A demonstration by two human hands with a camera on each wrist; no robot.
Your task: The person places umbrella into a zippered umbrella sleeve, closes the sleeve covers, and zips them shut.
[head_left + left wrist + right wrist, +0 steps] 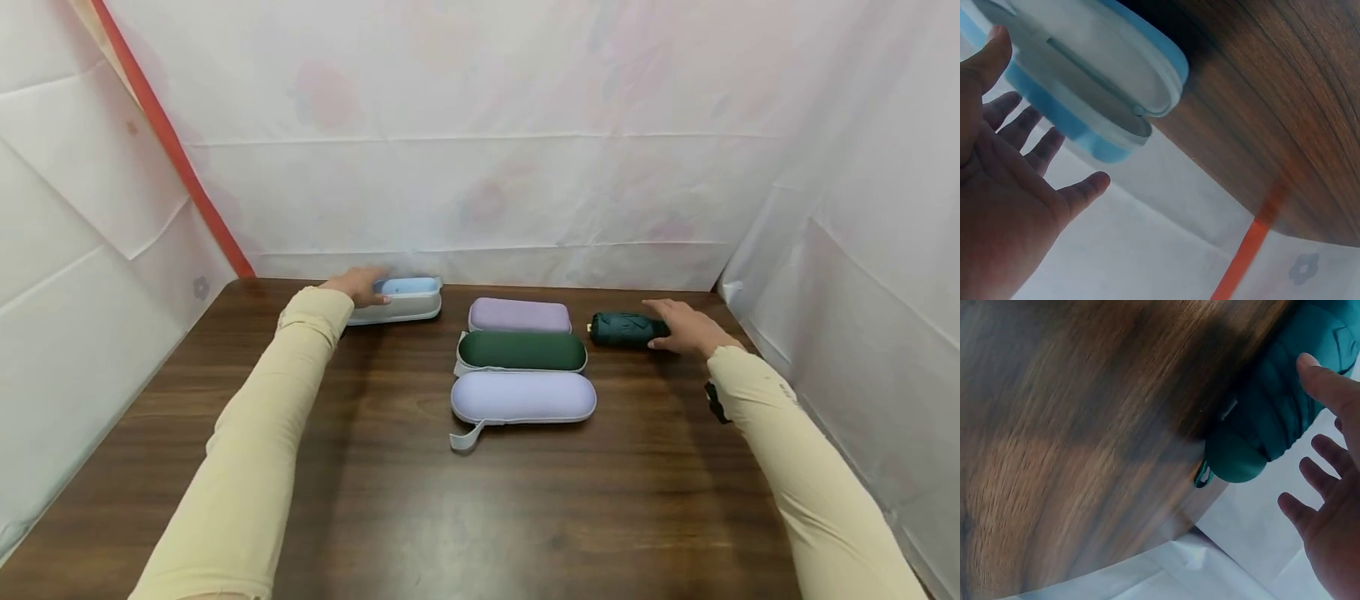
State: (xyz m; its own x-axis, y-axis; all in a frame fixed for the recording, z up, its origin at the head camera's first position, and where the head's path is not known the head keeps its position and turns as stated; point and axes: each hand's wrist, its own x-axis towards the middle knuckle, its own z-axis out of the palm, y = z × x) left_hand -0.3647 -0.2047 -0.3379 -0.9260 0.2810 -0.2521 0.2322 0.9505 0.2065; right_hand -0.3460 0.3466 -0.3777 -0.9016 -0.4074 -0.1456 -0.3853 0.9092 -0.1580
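Nearest the camera, pale-yellow sleeves (243,467) extended over a dark wood-grain table (480,525). At far left, left hand (356,285) with digits spread round the left end of an open light-blue zip case (405,309); grip absent, contact impossible to tell. At far right, right hand (686,327) with digits parted, thumb over a dark green folded umbrella (621,329); likewise no clasp visible. Key relation: case just right of the left hand, umbrella just left of the right, each beside its nearer hand. Between them, front to back, a lavender case (523,396), green case (522,351) and mauve case (520,315). Long axes of open case and umbrella both roughly left to right; umbrella's rounded, looped end pointing right, pale-tipped end toward the row.
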